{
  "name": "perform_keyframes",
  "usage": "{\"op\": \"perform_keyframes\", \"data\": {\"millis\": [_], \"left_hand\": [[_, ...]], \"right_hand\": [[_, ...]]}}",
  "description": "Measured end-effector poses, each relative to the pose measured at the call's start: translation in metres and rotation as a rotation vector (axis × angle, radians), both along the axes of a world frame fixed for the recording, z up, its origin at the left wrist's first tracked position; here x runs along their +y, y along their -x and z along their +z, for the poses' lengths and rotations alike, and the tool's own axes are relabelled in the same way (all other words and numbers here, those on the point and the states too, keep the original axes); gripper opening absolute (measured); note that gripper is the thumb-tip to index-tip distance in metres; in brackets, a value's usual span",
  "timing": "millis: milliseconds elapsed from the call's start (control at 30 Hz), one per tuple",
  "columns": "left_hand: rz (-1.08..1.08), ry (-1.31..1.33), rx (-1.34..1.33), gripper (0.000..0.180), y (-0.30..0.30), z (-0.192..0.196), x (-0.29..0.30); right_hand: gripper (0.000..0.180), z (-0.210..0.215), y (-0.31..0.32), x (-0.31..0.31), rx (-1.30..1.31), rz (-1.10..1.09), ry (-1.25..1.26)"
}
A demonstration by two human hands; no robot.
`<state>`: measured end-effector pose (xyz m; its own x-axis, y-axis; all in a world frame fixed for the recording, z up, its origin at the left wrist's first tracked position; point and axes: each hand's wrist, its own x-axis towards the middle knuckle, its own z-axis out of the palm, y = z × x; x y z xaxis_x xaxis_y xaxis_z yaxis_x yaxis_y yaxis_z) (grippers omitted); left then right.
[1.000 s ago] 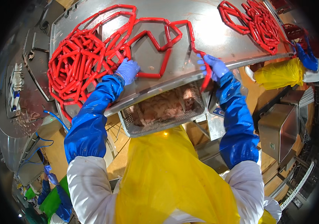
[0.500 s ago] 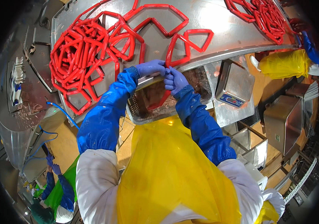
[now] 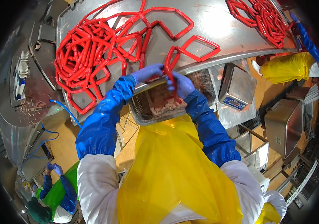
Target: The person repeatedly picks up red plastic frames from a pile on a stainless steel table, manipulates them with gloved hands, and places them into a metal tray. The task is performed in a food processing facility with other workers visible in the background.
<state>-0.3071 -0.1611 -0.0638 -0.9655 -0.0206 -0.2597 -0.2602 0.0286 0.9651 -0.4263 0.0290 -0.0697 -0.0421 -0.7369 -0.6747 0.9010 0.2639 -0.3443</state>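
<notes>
A chain of red linked sausages (image 3: 169,61) comes over the near edge of the steel table. My left hand (image 3: 149,73), in a purple glove, is closed at that edge with its fingertips against the chain. Just right of it, my right hand (image 3: 183,86), gloved too, curls its fingers around a red sausage link whose lower end hangs over the tray. Below both hands sits a grey plastic tray (image 3: 152,121) with pale and brownish meat scraps (image 3: 163,108) inside. A big heap of red sausages (image 3: 84,52) lies coiled on the table at the left.
The steel table (image 3: 211,26) carries another sausage heap (image 3: 269,20) at the far right. A steel scale (image 3: 238,86) stands right of the tray. Co-workers in a yellow apron (image 3: 286,68) and a green apron (image 3: 60,190) are nearby. A blue hose (image 3: 68,112) hangs left.
My hands, together at the chain before, have drawn slightly apart, the right one moving right and down. The hanging sausage has shifted right over the tray, showing more meat scraps.
</notes>
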Motion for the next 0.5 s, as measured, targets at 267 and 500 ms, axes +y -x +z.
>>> {"op": "perform_keyframes", "data": {"millis": [267, 500], "left_hand": [[-0.435, 1.630, -0.011, 0.040, -0.049, 0.035, -0.058], [-0.108, 1.474, 0.429, 0.026, 0.044, -0.003, 0.017]], "right_hand": [[0.052, 0.064, 0.062, 0.049, 0.052, -0.058, 0.231], [0.052, 0.049, 0.061, 0.049, -0.045, -0.126, 0.163]]}}
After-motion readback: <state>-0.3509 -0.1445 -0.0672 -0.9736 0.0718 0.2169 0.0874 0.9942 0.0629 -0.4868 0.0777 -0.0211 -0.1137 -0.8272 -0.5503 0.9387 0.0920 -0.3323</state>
